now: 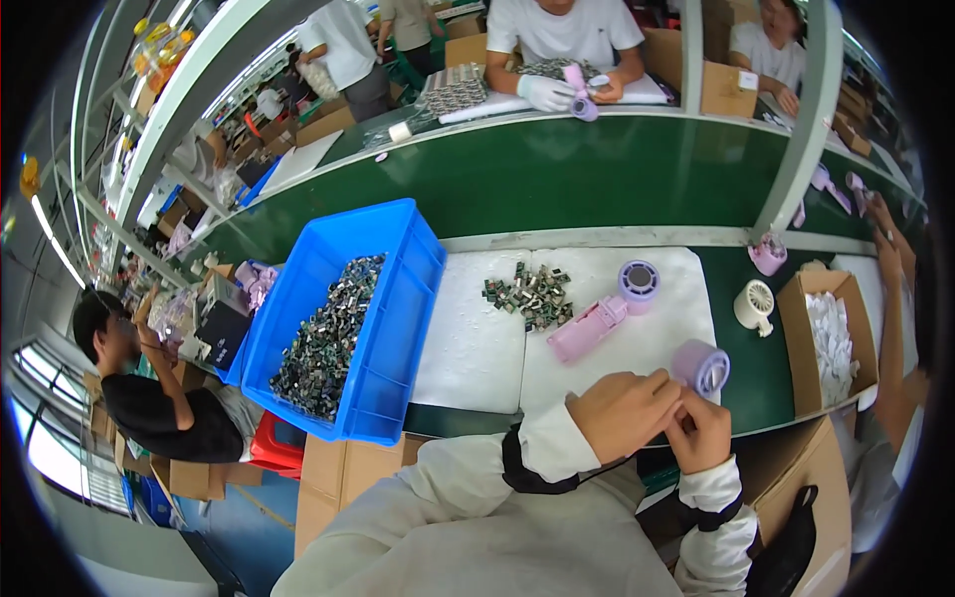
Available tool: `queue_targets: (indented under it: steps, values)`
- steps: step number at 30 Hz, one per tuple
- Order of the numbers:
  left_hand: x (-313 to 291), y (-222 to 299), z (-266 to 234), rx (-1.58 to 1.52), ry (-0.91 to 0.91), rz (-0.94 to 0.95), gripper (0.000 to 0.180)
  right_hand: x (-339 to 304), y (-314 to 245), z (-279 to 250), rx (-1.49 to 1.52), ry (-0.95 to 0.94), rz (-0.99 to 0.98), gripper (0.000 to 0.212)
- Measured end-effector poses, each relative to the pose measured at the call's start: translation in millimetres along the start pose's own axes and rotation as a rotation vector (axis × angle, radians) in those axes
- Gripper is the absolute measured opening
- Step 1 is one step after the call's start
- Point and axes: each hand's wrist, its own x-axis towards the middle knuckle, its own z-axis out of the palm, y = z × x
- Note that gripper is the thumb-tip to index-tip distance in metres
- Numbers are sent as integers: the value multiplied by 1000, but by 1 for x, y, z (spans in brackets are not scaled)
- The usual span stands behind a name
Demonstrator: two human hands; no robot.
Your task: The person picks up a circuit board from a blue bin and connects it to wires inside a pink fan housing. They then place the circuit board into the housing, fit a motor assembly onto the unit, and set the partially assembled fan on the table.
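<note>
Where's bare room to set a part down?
Lower half of left white pad, between blue bin and right white pad, below board pile; also the green belt beyond the pale rail. Crowded: right white pad, around pink fan, left hand and right hand.

The one wide fisheye view is looking down from the wearer's head, above and behind the fingers (657, 391), sitting close to them and facing across the worktop (731, 289) beyond.
</note>
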Motion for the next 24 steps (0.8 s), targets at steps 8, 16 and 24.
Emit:
queue_targets:
  steps: [8, 16, 24]
  values:
    - [-10, -6, 9, -50, 110, 157, 18, -4, 12, 1, 69, -6, -13, 18]
    - [-29, -3, 15, -268, 121, 18, 27, -1, 12, 1, 176, -43, 44, 13]
    - [-50, -4, 25, -314, 82, -56, 31, -6, 3, 5, -41, 80, 37, 7]
